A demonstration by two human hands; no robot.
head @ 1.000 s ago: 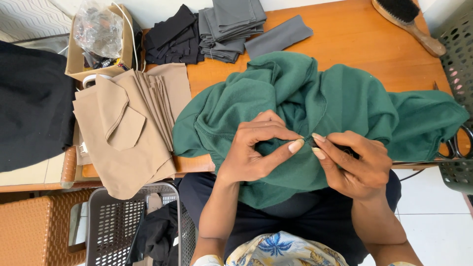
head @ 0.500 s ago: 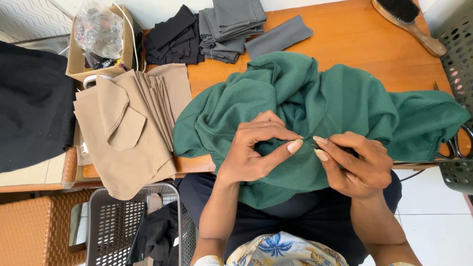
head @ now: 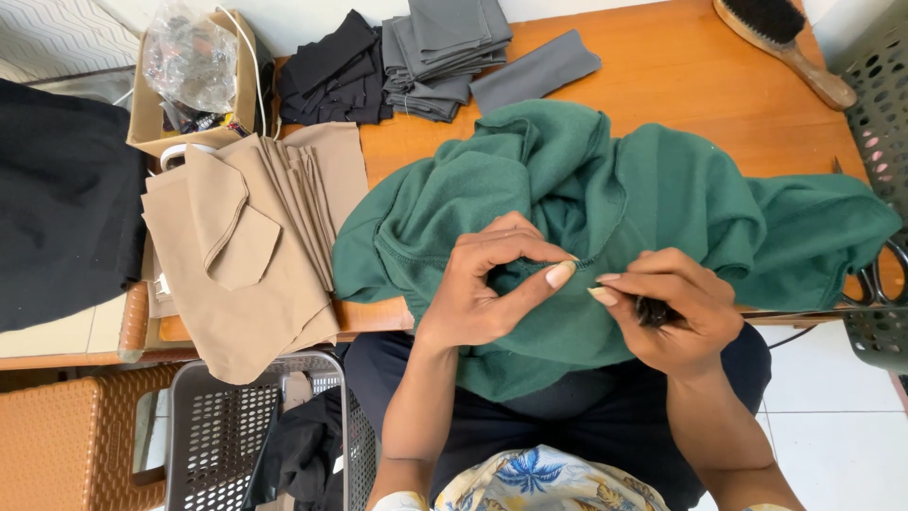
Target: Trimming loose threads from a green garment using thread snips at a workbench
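Hands (head: 492, 289) on green garment (head: 653, 189)

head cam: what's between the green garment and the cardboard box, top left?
In the head view, a fanned stack of tan fabric pieces lies between the cardboard box and the green garment; bare wooden table shows beside it.

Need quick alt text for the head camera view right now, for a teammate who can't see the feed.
Seen from above, a person's left hand and right hand pinch a seam of a green sweatshirt bunched on a wooden table; the right hand also grips a small dark tool. Beige fabric pieces, black and grey stacks, a brush and scissors lie around.
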